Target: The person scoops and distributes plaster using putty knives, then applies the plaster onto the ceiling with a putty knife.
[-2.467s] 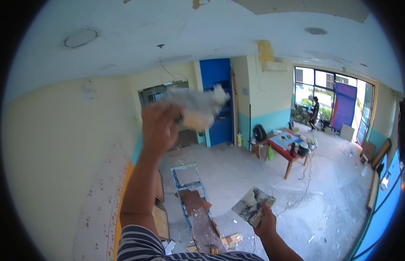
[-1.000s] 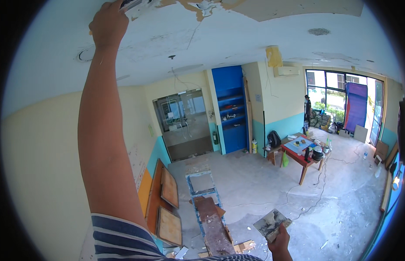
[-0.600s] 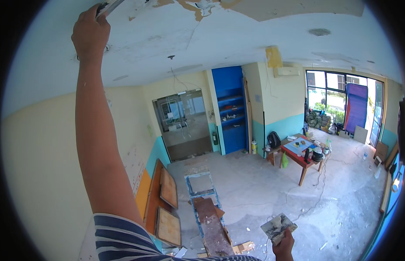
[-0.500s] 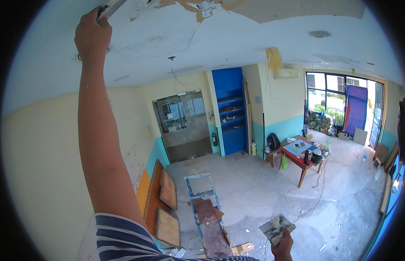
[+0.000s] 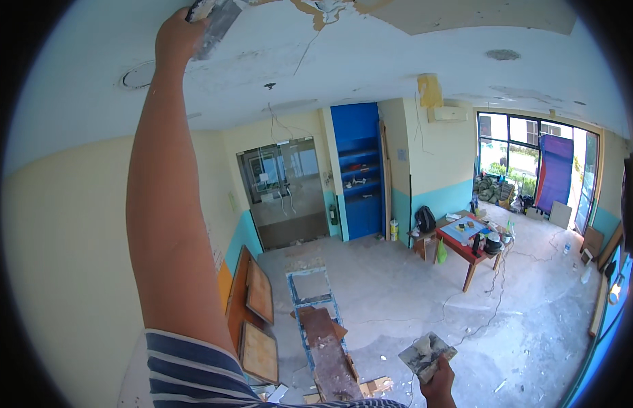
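My left arm, in a striped sleeve, reaches up to the white ceiling. My left hand is closed around a flat steel trowel; its blade lies at the ceiling, and the top of the picture cuts part of it off. Right of the blade, the ceiling has a torn, peeling patch with brown edges. Down at the lower right, my right hand grips a small square metal plate. Whitish-grey paste is smeared on top of the plate.
Below me a plank lies across a blue-framed stand. Wooden panels lean by the left wall. A cluttered red table stands at the right, with cords trailing over the floor. Loose wires hang from the ceiling.
My left hand has swept the trowel to the right along the ceiling, and more of the blade's face shows. The right hand with the plate has shifted slightly left.
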The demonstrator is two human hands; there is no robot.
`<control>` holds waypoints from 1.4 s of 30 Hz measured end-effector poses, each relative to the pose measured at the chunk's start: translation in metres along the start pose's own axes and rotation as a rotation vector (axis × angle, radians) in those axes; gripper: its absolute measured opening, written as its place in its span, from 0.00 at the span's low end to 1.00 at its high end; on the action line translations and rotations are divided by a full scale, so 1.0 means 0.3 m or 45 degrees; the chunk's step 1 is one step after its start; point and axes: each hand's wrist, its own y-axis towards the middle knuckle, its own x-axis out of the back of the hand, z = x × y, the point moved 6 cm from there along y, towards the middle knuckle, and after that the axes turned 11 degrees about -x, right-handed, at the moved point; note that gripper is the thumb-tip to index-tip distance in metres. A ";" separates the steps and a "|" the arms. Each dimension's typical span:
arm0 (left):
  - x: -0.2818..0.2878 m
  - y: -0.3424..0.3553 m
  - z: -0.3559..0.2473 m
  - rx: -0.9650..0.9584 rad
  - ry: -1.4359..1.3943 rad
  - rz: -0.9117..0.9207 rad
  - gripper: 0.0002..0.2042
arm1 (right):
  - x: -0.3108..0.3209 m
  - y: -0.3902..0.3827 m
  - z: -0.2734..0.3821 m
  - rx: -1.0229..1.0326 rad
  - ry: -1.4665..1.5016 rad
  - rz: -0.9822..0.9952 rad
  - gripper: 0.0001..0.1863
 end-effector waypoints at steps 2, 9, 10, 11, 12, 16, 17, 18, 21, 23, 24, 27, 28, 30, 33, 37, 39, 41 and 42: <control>-0.078 -0.034 0.047 0.120 -0.309 -0.042 0.22 | -0.001 -0.007 0.002 -0.001 0.008 -0.005 0.22; -0.422 -0.149 0.103 0.437 -1.216 -0.258 0.20 | -0.013 -0.037 0.013 0.037 -0.090 -0.049 0.22; -0.461 -0.157 0.093 0.495 -1.484 -0.334 0.19 | 0.058 -0.025 0.032 0.089 -0.283 -0.132 0.22; -0.495 -0.158 0.074 0.533 -1.701 -0.369 0.17 | 0.128 -0.013 0.050 0.134 -0.475 -0.225 0.22; -0.520 -0.158 0.067 0.538 -1.718 -0.383 0.17 | 0.131 -0.029 0.078 0.203 -0.855 -0.404 0.23; -0.646 -0.170 -0.050 0.760 -2.094 -0.316 0.24 | 0.111 -0.098 0.081 0.205 -0.113 -0.383 0.19; -0.673 -0.177 -0.106 0.866 -2.181 -0.269 0.26 | 0.102 -0.128 0.107 0.353 -0.304 -0.425 0.19; -0.677 -0.171 -0.151 0.867 -2.203 -0.277 0.26 | 0.085 -0.160 0.123 0.496 -0.496 -0.462 0.19; -0.702 -0.155 -0.314 0.935 -2.379 -0.270 0.23 | 0.084 -0.237 0.146 0.550 -0.449 -0.610 0.19; -0.719 -0.134 -0.358 0.989 -2.415 -0.334 0.23 | 0.088 -0.263 0.160 0.590 -0.516 -0.658 0.19; -0.719 -0.129 -0.385 1.038 -2.444 -0.395 0.23 | 0.087 -0.278 0.163 0.609 -0.499 -0.664 0.19; -0.710 -0.119 -0.439 1.104 -2.436 -0.471 0.21 | 0.077 -0.317 0.160 0.651 -0.453 -0.678 0.19; -0.712 -0.126 -0.457 1.109 -2.442 -0.469 0.21 | 0.077 -0.324 0.158 0.662 -0.438 -0.680 0.19; -0.736 -0.149 -0.482 1.180 -2.424 -0.370 0.22 | 0.084 -0.341 0.162 0.704 -0.638 -0.750 0.19; -0.800 -0.216 -0.501 1.300 -2.505 -0.266 0.21 | 0.068 -0.370 0.180 0.876 -1.507 -0.988 0.18; -0.773 -0.237 -0.580 1.275 -2.858 -0.578 0.21 | 0.236 -0.269 0.169 0.459 -0.008 -0.477 0.18; -0.699 -0.186 -0.584 1.157 -2.938 -0.651 0.22 | 0.234 -0.285 0.173 0.467 -0.124 -0.568 0.19; -0.651 -0.118 -0.599 1.041 -3.028 -0.715 0.22 | 0.259 -0.301 0.178 0.483 -0.230 -0.670 0.19; -0.628 -0.074 -0.610 1.023 -3.147 -0.793 0.22 | 0.293 -0.297 0.184 0.515 -0.242 -0.612 0.19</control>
